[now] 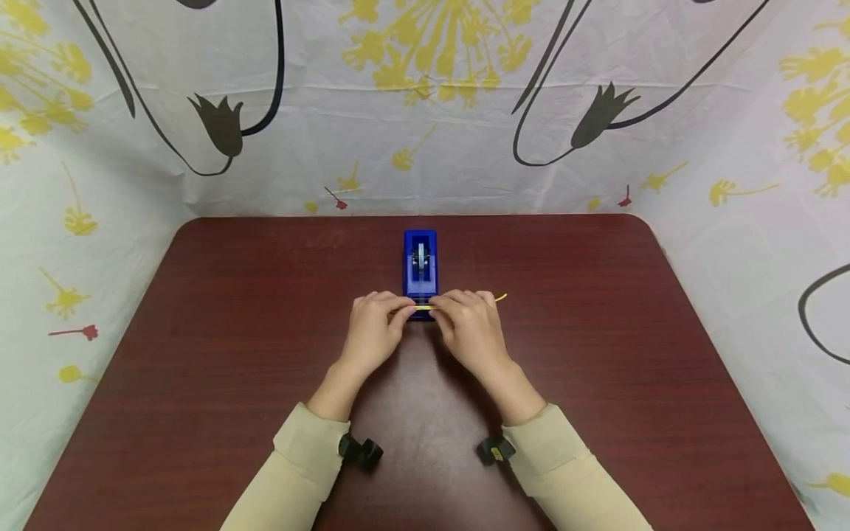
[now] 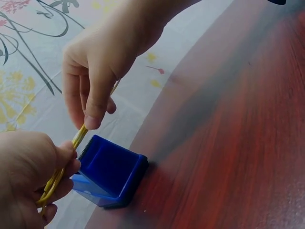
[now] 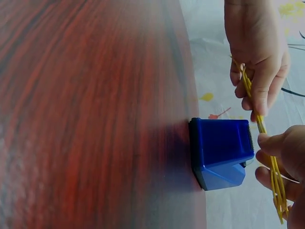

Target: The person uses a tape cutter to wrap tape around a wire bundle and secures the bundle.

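A folded bundle of thin yellow wire [image 1: 423, 307] stretches crosswise between both hands, with one loose end past the right hand. My left hand [image 1: 373, 328] pinches it between thumb and fingers on the left. On the other side my right hand [image 1: 471, 328] grips it the same way, a small gap apart. Between the fingertips the wire [image 3: 260, 123] has a shiny, pale stretch; whether tape is on it I cannot tell. Directly beneath, at the toothed front edge, stands a blue tape dispenser [image 2: 114, 167] with a roll [image 1: 420, 258] inside. In the right wrist view, loops hang below the right hand.
The dark red wooden table [image 1: 265, 295] has rounded far corners. A pale cloth [image 1: 425, 147] with flower prints hangs behind and at both sides. Small black cameras [image 1: 361, 451] are worn at both wrists, below light sleeves.
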Demonstrator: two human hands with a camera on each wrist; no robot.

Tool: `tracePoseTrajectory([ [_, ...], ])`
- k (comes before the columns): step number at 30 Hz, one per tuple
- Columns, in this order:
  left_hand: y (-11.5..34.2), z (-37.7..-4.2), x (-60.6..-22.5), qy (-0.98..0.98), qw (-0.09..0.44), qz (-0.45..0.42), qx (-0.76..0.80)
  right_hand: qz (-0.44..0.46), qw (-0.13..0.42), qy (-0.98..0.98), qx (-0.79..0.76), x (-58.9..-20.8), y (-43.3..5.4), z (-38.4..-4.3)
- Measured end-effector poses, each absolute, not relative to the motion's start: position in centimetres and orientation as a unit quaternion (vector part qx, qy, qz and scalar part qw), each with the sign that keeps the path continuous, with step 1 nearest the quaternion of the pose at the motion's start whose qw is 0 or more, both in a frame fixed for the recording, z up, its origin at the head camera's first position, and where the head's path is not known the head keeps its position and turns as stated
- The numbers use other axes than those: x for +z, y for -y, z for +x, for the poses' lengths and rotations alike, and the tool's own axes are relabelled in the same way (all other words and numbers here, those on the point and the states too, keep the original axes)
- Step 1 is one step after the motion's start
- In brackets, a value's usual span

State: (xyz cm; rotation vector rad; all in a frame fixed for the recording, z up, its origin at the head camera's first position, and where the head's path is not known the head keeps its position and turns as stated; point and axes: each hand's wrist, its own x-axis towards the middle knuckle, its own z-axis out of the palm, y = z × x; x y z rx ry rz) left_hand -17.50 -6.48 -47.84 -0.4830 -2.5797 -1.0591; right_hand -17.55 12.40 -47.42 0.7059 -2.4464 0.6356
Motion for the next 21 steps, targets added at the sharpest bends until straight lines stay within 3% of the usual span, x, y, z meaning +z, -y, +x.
tracePoseTrajectory([
  [21, 6.9, -17.7, -48.7, 0.901, 0.123, -0.155, -0.385, 0.273, 0.253, 0.897, 0.239, -48.7, -11.1, -17.8],
])
